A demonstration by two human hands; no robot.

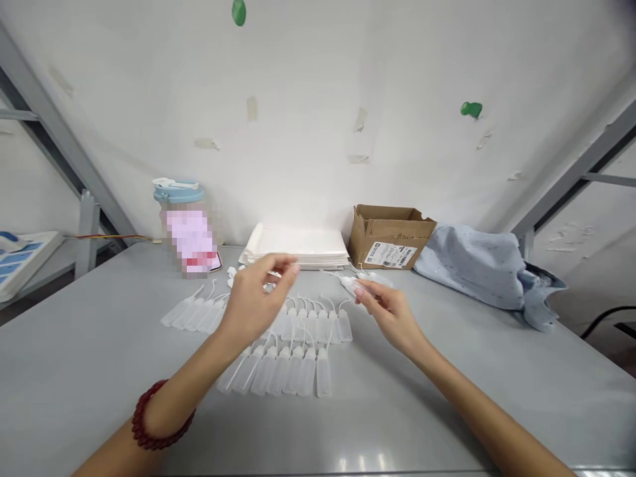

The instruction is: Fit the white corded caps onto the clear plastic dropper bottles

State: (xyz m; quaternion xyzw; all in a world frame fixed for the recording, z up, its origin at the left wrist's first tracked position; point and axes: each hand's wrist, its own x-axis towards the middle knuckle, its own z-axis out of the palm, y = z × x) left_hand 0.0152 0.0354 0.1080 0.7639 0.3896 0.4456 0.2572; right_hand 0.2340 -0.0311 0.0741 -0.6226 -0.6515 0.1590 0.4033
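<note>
My right hand [390,308] pinches a small translucent bottle [350,285] with a thin white tube, in front of the cardboard box. My left hand [258,295] is raised over the bottles with thumb and fingertips close together; whether anything is between them is too small to tell. Beneath and around it, translucent bottles with thin tubes lie in groups: a front row [283,371], a row behind it [318,324] and a left group [191,313]. Small white pieces [231,273] lie behind my left hand. Another bottle or two [377,278] lie beyond my right hand.
At the back of the grey table [397,424] are a stack of white sheets [303,245], an open cardboard box [390,238], and a light blue cloth [477,268]. A blurred phone [191,242] leans against a blue-lidded container [179,192] at the back left.
</note>
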